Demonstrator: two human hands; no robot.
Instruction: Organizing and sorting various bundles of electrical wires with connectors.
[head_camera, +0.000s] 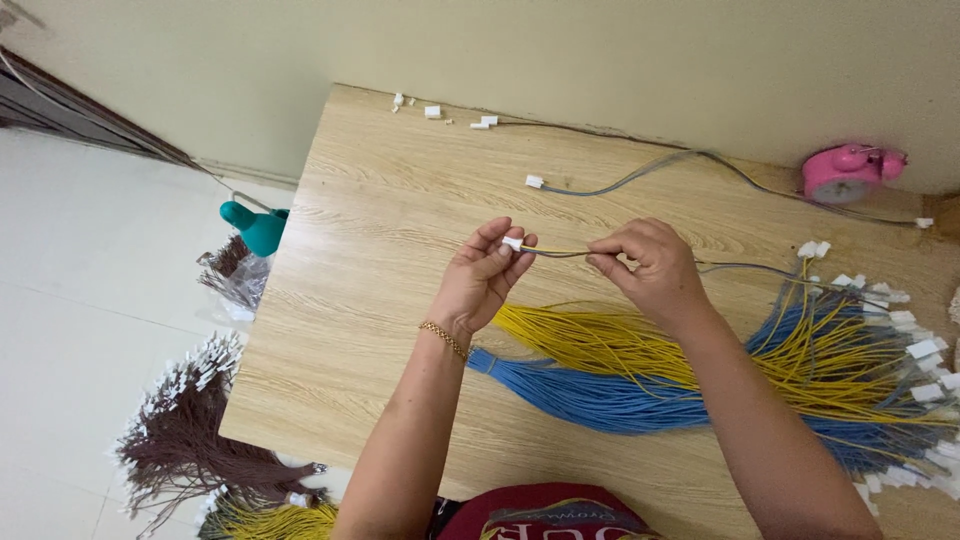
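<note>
Both grips are closed: the left hand (485, 275) pinches a small white connector housing (512, 243) between thumb and fingertips, and the right hand (648, 265) pinches the yellow and grey wire pair (556, 252) just right of it, above the worktop (370, 200). To seat the wires well, I judge the right grip should stay close behind the housing so the thin ends do not buckle, with the housing held level and its opening facing the wires. Below the grips lie two bundles, one of yellow wires (600, 340) and one of blue wires (590, 395), strands too many to count. Beyond the grips: one finished lead (620, 180), about four loose white housings (432, 112), one pink alarm clock (845, 172). Left, off the worktop, one teal bottle (255, 228) and a brown wire bundle (195, 440).
</note>
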